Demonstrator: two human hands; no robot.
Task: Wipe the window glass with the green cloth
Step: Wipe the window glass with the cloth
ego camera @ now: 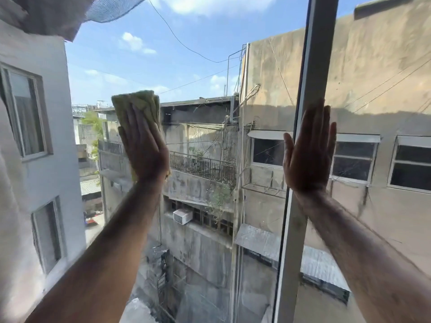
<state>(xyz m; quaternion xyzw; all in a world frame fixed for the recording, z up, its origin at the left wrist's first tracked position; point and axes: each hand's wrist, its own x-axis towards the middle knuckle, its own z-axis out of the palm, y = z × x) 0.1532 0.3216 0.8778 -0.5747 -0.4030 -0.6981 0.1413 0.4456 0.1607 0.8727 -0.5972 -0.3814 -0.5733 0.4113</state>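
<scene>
The window glass (198, 66) fills the view, with buildings and sky behind it. My left hand (145, 148) lies flat with fingers together, pressing the folded green cloth (140, 101) against the left pane at mid height. The cloth sticks out above my fingertips and a little below my palm. My right hand (310, 155) rests flat and spread, holding nothing, against the grey vertical window frame (312, 66) and the pane to its right.
The grey frame post runs from top to bottom right of centre and splits the glass in two. A curtain or cloth (58, 15) hangs into the upper left corner. Outside are concrete buildings, a balcony and cables.
</scene>
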